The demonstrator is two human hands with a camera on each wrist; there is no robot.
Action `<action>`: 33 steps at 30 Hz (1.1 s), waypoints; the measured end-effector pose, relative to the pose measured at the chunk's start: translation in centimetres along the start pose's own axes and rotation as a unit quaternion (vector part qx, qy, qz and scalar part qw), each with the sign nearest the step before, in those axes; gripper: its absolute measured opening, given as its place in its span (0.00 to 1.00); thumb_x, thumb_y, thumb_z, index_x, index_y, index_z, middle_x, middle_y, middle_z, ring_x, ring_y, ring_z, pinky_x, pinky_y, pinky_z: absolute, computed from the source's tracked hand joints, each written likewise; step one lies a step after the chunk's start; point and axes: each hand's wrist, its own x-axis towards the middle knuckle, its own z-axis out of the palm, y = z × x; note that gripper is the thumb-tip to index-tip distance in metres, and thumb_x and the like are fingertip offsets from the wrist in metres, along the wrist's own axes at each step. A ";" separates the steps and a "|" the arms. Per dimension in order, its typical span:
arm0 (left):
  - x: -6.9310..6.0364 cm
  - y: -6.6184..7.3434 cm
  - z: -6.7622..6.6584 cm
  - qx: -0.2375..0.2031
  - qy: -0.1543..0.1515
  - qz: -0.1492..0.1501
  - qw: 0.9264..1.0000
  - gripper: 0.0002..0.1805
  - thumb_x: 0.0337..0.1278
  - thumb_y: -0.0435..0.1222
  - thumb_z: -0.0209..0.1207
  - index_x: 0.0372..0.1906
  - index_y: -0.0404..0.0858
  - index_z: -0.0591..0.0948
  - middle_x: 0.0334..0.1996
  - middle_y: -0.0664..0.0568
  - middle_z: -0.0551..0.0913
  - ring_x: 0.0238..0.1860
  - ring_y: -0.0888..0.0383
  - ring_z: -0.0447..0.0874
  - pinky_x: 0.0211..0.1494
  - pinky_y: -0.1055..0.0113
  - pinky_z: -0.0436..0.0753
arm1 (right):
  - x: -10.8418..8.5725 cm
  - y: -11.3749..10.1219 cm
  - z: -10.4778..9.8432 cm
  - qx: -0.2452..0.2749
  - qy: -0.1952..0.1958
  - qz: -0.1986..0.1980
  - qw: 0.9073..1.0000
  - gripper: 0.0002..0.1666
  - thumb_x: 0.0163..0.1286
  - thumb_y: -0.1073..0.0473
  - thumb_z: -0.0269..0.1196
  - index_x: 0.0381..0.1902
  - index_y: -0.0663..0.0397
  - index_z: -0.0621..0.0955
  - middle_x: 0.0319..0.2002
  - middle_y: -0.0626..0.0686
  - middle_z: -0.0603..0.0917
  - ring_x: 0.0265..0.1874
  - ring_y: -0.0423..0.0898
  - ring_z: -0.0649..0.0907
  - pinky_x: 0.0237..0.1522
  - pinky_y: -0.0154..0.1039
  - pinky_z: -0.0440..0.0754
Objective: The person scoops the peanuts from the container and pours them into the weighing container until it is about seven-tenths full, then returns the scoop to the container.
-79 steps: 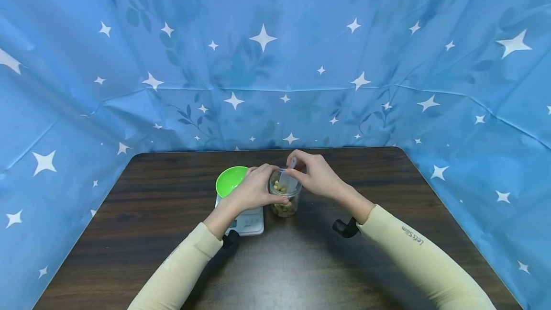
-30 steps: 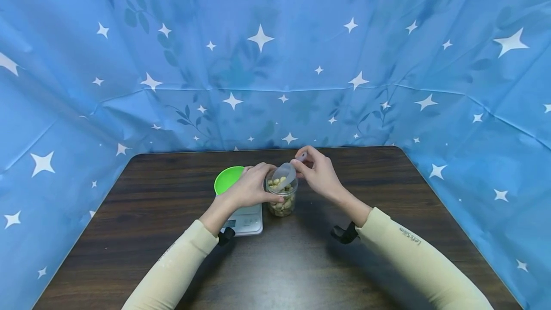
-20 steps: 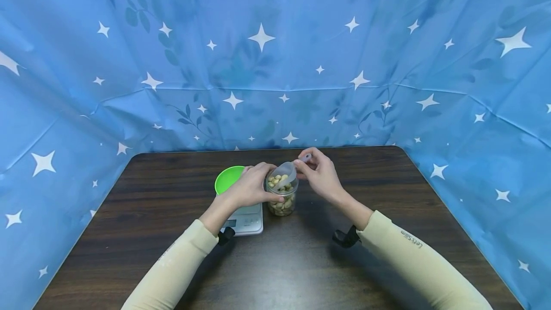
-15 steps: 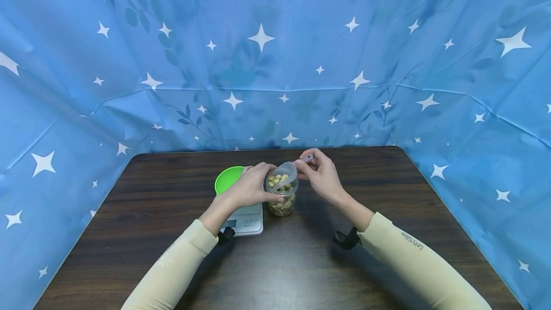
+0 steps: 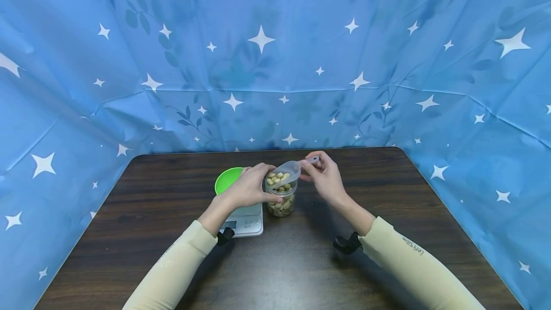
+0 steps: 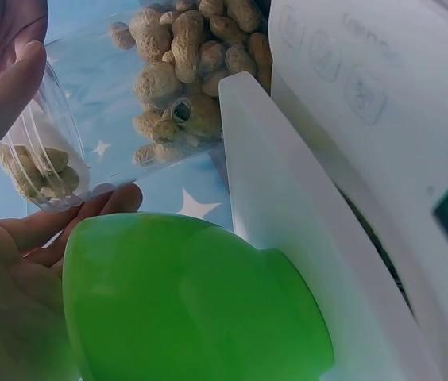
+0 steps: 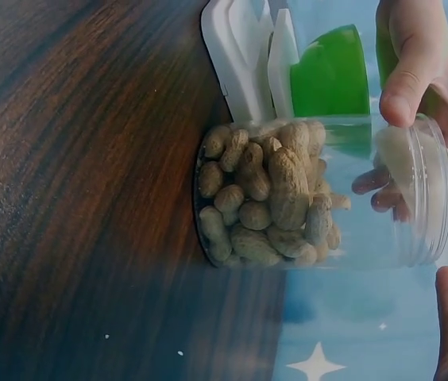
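A clear jar (image 5: 281, 205) stands on the table, peanuts (image 7: 268, 194) filling its lower part. My left hand (image 5: 249, 188) grips the jar near its rim, thumb in front and fingers behind. Between thumb and fingers, my right hand (image 5: 325, 176) pinches the handle of a translucent scoop (image 5: 291, 170), whose bowl is tilted at the jar's mouth. Several peanuts (image 6: 45, 173) show in the scoop in the left wrist view. Left of the jar is a green bowl (image 5: 228, 180) on a white scale (image 5: 249, 224); my left hand partly hides both.
The dark wooden table (image 5: 172, 204) extends around these objects. A blue curtain with white stars (image 5: 275, 61) hangs behind its far edge. Black straps (image 5: 346, 243) are at both wrists.
The scoop has risen from inside the jar to its mouth and tilted, its handle moving right with my right hand. The jar has shifted slightly left with my left hand.
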 end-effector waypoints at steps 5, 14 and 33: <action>-0.1 0.0 0.0 0.004 -0.002 0.000 1.000 0.47 0.48 0.55 0.77 0.70 0.37 0.74 0.59 0.50 0.79 0.58 0.54 0.77 0.64 0.46 0.67 | -0.2 0.1 -0.1 0.022 0.011 0.005 1.000 0.11 0.79 0.65 0.59 0.53 0.65 0.72 0.52 0.70 0.81 0.48 0.49 0.87 0.48 0.46 0.85; -0.2 0.2 0.0 0.015 0.001 0.000 1.000 0.49 0.48 0.56 0.77 0.71 0.36 0.73 0.62 0.47 0.78 0.61 0.51 0.76 0.65 0.45 0.67 | -0.5 0.4 -0.4 0.036 0.037 0.014 0.999 0.14 0.79 0.64 0.59 0.55 0.68 0.71 0.51 0.65 0.83 0.48 0.47 0.86 0.48 0.46 0.85; -1.4 0.0 -0.8 0.008 0.025 -0.004 1.000 0.55 0.48 0.56 0.77 0.77 0.36 0.66 0.69 0.43 0.69 0.70 0.45 0.67 0.72 0.38 0.56 | -0.3 0.6 -1.1 0.081 0.067 0.019 0.994 0.10 0.79 0.64 0.59 0.53 0.62 0.73 0.45 0.54 0.84 0.46 0.45 0.85 0.46 0.43 0.86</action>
